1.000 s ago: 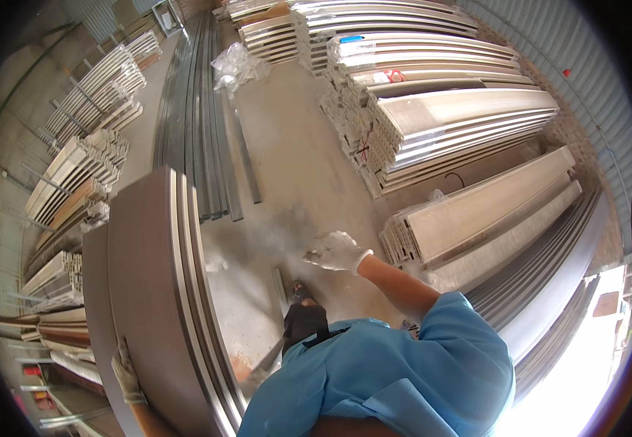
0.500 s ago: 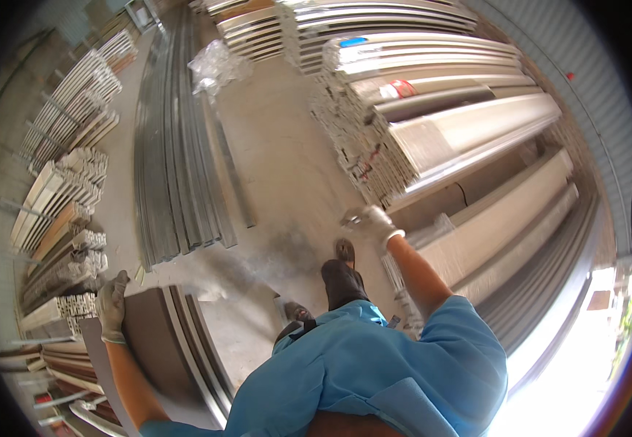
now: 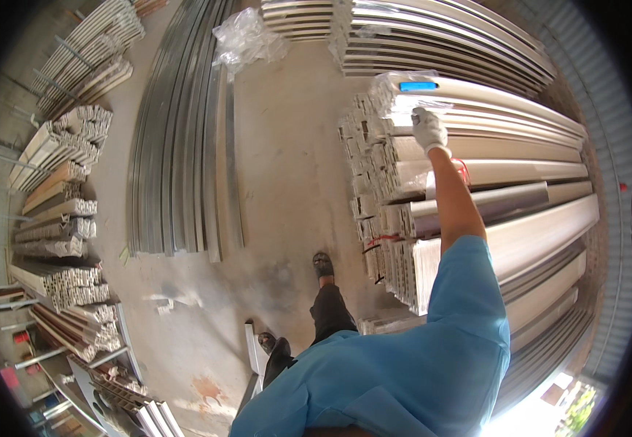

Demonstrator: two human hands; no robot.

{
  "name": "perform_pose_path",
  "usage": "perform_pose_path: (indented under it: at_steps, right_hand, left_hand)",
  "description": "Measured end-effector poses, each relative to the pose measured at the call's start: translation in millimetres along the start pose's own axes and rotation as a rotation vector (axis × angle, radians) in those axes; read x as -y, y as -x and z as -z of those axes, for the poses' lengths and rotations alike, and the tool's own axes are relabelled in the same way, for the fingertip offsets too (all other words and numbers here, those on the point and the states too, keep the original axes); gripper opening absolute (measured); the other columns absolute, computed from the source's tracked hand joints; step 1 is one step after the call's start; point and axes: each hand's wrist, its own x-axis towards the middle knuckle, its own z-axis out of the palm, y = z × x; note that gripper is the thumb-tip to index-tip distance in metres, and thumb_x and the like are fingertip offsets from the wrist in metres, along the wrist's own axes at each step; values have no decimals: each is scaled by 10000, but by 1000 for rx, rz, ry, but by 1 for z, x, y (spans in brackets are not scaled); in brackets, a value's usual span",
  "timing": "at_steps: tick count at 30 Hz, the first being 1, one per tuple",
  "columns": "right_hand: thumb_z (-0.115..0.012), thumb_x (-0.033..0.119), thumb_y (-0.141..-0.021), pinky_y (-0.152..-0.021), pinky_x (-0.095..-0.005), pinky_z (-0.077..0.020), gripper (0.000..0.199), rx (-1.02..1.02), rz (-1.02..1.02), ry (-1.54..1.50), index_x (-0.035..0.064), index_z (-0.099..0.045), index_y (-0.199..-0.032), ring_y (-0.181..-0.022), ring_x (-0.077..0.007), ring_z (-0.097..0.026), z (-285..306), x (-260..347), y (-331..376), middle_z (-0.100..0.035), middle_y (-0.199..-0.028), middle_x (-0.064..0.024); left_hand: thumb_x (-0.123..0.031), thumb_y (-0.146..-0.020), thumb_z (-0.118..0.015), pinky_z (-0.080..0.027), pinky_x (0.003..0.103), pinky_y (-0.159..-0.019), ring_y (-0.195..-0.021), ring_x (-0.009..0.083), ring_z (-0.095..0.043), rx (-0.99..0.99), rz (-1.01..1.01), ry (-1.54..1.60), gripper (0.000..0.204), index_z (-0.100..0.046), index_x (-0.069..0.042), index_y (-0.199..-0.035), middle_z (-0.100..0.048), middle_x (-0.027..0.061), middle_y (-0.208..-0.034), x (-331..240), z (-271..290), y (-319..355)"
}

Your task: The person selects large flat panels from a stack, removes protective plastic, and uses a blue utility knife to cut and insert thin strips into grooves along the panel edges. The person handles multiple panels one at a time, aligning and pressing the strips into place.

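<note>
My right hand (image 3: 430,131), in a white work glove with grey fingertips, reaches out over a stack of long pale profiles (image 3: 498,146). Its fingers look curled together; what they hold, if anything, is hidden. Just beyond the fingertips lies a small oblong blue thing (image 3: 418,87), on clear plastic film (image 3: 385,91) that wraps the stack's near end. Below the hand, a red strap (image 3: 461,172) shows at my forearm. My left hand is out of view.
Dark grey metal profiles (image 3: 177,146) lie lengthwise on the floor at left, beside crumpled clear plastic (image 3: 246,38). Racks of profiles (image 3: 61,146) line the left wall. A narrow metal piece (image 3: 252,348) stands by my feet. More stacked profiles (image 3: 447,44) are at far right.
My right hand has moved up and forward from beside the stack to above it. My left hand, earlier on a dark panel, has left the view, and the panel no longer shows there.
</note>
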Motion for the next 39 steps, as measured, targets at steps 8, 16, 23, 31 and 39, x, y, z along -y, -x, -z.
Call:
perform_pose_path:
  at_steps: [8, 16, 23, 31, 39]
  right_hand:
    - [-489, -98, -815, -1038, -449, -448, 608, -25, 427, 218, 132, -574, -1372, -1234, -358, -564, -75, -89, -146, -611, -1308, -200]
    - [-544, 119, -922, -812, -480, -557, 310, 79, 449, 549, 168, -664, -1204, -1008, -376, -678, -86, -75, -188, -679, -1168, -174]
    - [-546, 127, -967, -749, -440, -557, 164, -33, 542, 761, 135, -608, -1119, -861, -319, -711, -40, -31, -160, -720, -922, -131]
    - [-564, 438, -998, -897, -449, -523, 563, 69, 711, -86, 7, -509, -1357, -1083, -383, -627, -73, 93, -62, -611, -1285, -199]
    - [-660, 327, -982, -959, -402, -489, 423, 1553, 182, -1102, 60, -539, -1286, -987, -184, -582, -75, 306, 342, -562, -1080, -33]
  left_hand:
    - [-352, -1031, -522, -441, 343, -1004, -1178, 225, -554, -13, 315, 717, 514, -501, -11, -1414, -562, 122, -1348, 14, -32, 35]
    - [-387, -979, -619, -513, 286, -789, -957, 149, -635, -132, 314, 448, 550, -561, 22, -1340, -668, 103, -1181, -39, 11, 70]
    - [-429, -919, -685, -528, 285, -858, -1045, 153, -672, -161, 632, 467, 596, -584, -61, -1377, -678, 95, -1273, -59, 14, 66]
    - [-516, -919, -576, -542, 418, -843, -1014, 287, -703, -213, 505, 66, 392, -673, -283, -1219, -726, 36, -1142, -126, 34, 70]
    - [-350, -852, -638, -471, 479, -936, -1108, 348, -547, -289, -9, -27, 450, -594, -113, -1231, -565, 153, -1208, -186, -7, 156]
